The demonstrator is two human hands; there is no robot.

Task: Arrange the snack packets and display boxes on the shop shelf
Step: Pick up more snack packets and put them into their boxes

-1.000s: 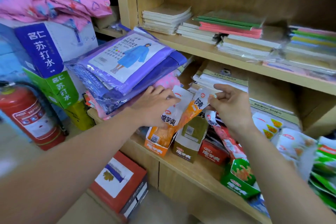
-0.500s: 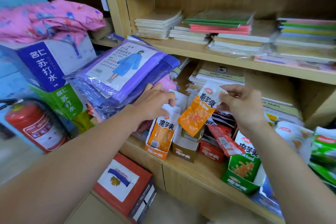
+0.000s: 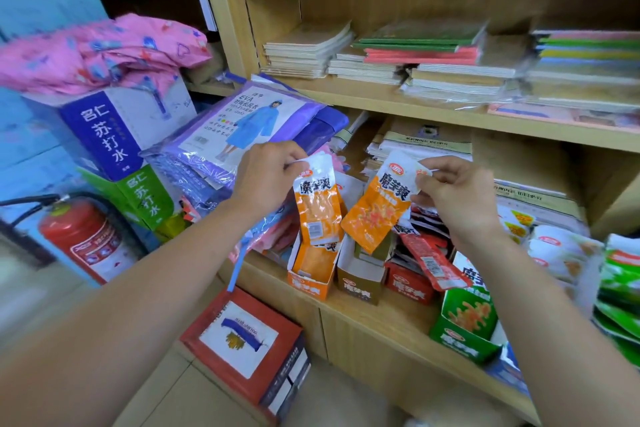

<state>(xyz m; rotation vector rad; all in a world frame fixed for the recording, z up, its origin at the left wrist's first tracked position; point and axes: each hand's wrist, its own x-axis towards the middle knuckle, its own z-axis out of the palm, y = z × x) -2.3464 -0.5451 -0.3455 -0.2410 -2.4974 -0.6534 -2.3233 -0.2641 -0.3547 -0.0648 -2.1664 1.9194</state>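
Note:
My left hand (image 3: 268,178) pinches the top of an orange snack packet (image 3: 317,208) that hangs upright above an orange display box (image 3: 310,270). My right hand (image 3: 457,194) pinches the white top corner of a second orange packet (image 3: 377,208), tilted over a brown display box (image 3: 360,279). A red display box (image 3: 410,282) with red packets (image 3: 433,260) stands to the right. A green display box (image 3: 464,326) sits at the shelf's front edge.
Purple raincoat packs (image 3: 249,135) lie left of the boxes, touching my left hand. Notebook stacks (image 3: 398,59) fill the shelf above. Green and white snack bags (image 3: 616,281) pile at right. A red fire extinguisher (image 3: 83,239) and a red carton (image 3: 249,343) stand on the floor.
My left hand has lifted an orange packet up out of the orange box. My right hand has kept its packet raised and moved slightly right. The camera has tilted down.

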